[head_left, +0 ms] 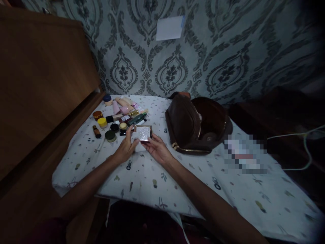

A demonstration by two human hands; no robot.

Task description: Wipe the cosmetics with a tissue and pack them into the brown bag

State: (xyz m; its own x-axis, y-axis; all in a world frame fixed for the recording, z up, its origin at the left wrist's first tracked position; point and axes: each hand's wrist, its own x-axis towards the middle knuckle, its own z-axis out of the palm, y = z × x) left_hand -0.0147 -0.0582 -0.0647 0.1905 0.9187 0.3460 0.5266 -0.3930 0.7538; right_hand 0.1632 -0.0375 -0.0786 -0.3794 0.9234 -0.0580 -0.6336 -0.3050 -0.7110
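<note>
Both hands grip a small rectangular case (pixel 143 133) with a glittery silver top and gold-coloured edges; it looks like a makeup compact. My left hand (pixel 125 146) has its thumb and fingers at the case's left side. On the right edge and lower corner are the fingers of my right hand (pixel 158 148). Just beyond and left of the hands lies a group of cosmetics: a dark green round jar (pixel 110 136), a black round lid (pixel 114 127), a yellow-lidded jar (pixel 102 122), a small brown bottle (pixel 96 131), a dark green tube (pixel 137 119) and a pink tube (pixel 115 107).
A brown leather bag (pixel 184 123) lies unzipped right of the hands. Farther right is a blurred-out item (pixel 245 154). A wooden cabinet (pixel 45 78) borders the left side, and a patterned wall (pixel 172 64) stands behind the cloth-covered table (pixel 152 196).
</note>
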